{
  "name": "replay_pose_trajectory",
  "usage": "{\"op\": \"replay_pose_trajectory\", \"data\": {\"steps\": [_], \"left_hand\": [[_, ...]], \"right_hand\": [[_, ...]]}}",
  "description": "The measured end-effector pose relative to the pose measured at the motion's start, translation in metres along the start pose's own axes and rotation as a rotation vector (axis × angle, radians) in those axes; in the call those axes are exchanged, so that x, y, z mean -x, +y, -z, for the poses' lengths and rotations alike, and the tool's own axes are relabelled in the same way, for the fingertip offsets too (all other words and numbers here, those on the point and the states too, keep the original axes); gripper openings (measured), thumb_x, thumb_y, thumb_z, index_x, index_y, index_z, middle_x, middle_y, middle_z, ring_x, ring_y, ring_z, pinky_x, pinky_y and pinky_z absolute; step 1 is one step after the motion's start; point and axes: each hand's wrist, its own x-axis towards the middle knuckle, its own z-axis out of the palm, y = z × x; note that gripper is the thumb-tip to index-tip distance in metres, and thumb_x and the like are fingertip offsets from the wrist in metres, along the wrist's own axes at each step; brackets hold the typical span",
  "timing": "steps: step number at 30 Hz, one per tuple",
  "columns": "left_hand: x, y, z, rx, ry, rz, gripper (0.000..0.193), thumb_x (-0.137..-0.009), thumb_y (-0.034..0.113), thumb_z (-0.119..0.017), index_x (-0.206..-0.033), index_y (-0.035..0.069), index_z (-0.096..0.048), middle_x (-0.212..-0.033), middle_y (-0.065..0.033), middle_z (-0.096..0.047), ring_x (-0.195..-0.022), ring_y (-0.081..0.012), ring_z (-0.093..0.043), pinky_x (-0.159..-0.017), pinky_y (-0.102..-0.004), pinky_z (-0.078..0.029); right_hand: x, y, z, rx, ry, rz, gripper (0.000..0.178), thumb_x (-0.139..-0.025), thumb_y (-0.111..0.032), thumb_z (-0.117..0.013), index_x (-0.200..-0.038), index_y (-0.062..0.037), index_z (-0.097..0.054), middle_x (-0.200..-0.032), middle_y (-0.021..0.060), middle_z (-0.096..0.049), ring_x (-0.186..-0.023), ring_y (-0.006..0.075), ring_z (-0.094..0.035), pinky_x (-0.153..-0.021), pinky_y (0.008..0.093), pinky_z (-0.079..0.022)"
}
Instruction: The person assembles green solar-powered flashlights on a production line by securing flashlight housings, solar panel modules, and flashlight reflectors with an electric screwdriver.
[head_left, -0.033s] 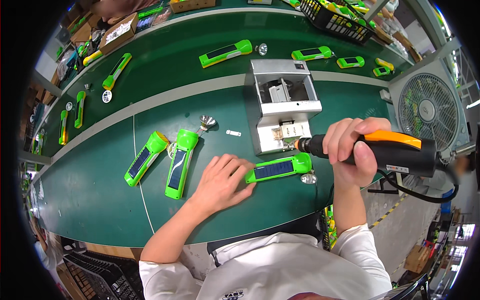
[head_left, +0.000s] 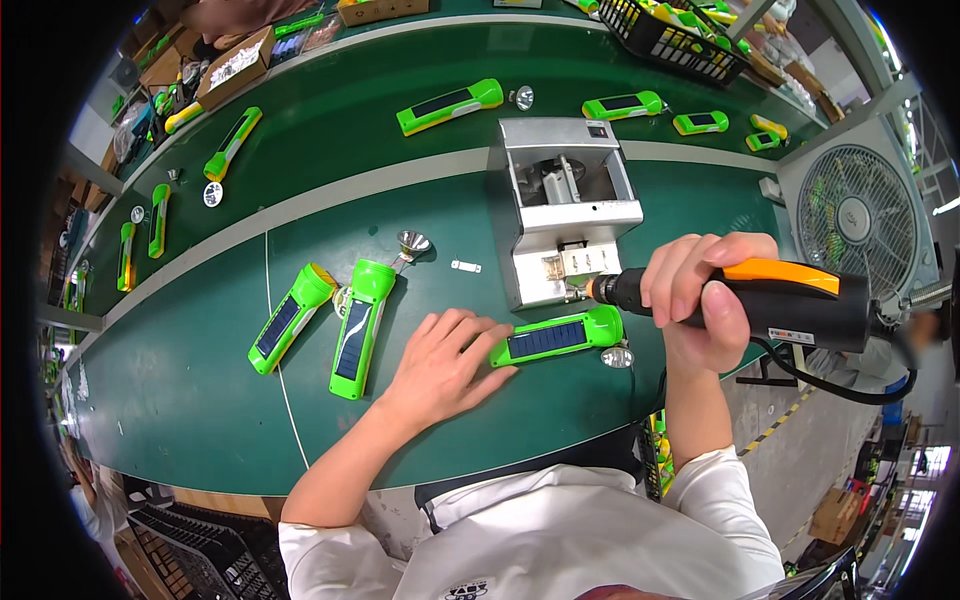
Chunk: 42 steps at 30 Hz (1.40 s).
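My right hand (head_left: 705, 295) is wrapped round a black and orange electric screwdriver (head_left: 800, 300), held level with its tip pointing left. That tip meets the front of a grey metal screw feeder (head_left: 575, 215). My left hand (head_left: 450, 365) lies on the green bench, thumb and fingers about the tail end of a green flashlight (head_left: 550, 338) with a dark solar panel. A loose reflector (head_left: 617, 357) rests by this flashlight's head. Left of my left hand are two more flashlights, one upright in view (head_left: 362, 330) and one slanted (head_left: 292, 318), with a reflector (head_left: 413, 243) beside them.
A small white part (head_left: 466, 266) lies left of the feeder. Across a pale rail (head_left: 380, 178), several flashlights sit on a green belt (head_left: 330, 120). A black basket (head_left: 680, 45) stands at the back, a fan (head_left: 853, 220) at the right. The screwdriver's cord (head_left: 850, 392) loops below it.
My right hand and the screwdriver have shifted very slightly left. Inside the feeder the moving part has changed position. The flashlights at the left of the belt have crept slightly.
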Motion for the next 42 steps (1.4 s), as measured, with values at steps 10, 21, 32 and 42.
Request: {"op": "replay_pose_trajectory", "data": {"steps": [10, 21, 32, 42], "left_hand": [[0.002, -0.003, 0.003, -0.017, -0.055, -0.006, 0.048, -0.084, 0.025, -0.081, -0.127, 0.009, -0.066, -0.119, -0.0068, -0.066, -0.109, -0.0278, -0.061, -0.09, -0.0403, -0.049], [-0.009, 0.014, -0.023, -0.033, -0.058, -0.042, 0.055, -0.085, 0.025, -0.08, -0.135, 0.009, -0.064, -0.124, -0.0076, -0.064, -0.105, -0.0258, -0.062, -0.086, -0.0371, -0.052], [-0.007, 0.017, -0.018, 0.11, -0.002, 0.001, 0.042, -0.084, 0.012, -0.078, -0.124, 0.005, -0.068, -0.12, -0.0103, -0.066, -0.103, -0.0298, -0.064, -0.086, -0.0407, -0.055], [-0.007, 0.014, -0.021, 0.134, 0.011, -0.001, 0.042, -0.083, 0.011, -0.079, -0.123, 0.003, -0.068, -0.118, -0.0107, -0.066, -0.1, -0.0295, -0.064, -0.084, -0.04, -0.057]], "right_hand": [[0.004, 0.014, 0.0, 0.096, -0.092, -0.087, 0.028, -0.096, -0.004, -0.062, -0.116, -0.0032, -0.043, -0.068, 0.0031, -0.051, -0.055, 0.011, -0.052, -0.05, 0.0268, -0.046], [-0.032, 0.017, 0.0, -0.132, -0.012, -0.484, 0.017, -0.086, -0.005, -0.065, -0.098, 0.0058, -0.058, -0.058, 0.0051, -0.053, -0.042, 0.0129, -0.049, -0.044, 0.0293, -0.043], [0.003, 0.016, -0.001, -0.102, -0.067, -0.386, 0.023, -0.091, -0.008, -0.058, -0.107, 0.003, -0.047, -0.057, 0.0054, -0.046, -0.042, 0.0136, -0.043, -0.041, 0.0292, -0.041], [0.012, 0.026, -0.001, -0.194, -0.021, -0.404, 0.021, -0.087, -0.003, -0.066, -0.103, 0.0033, -0.054, -0.065, 0.0062, -0.055, -0.048, 0.0118, -0.052, -0.046, 0.0267, -0.043]]}}
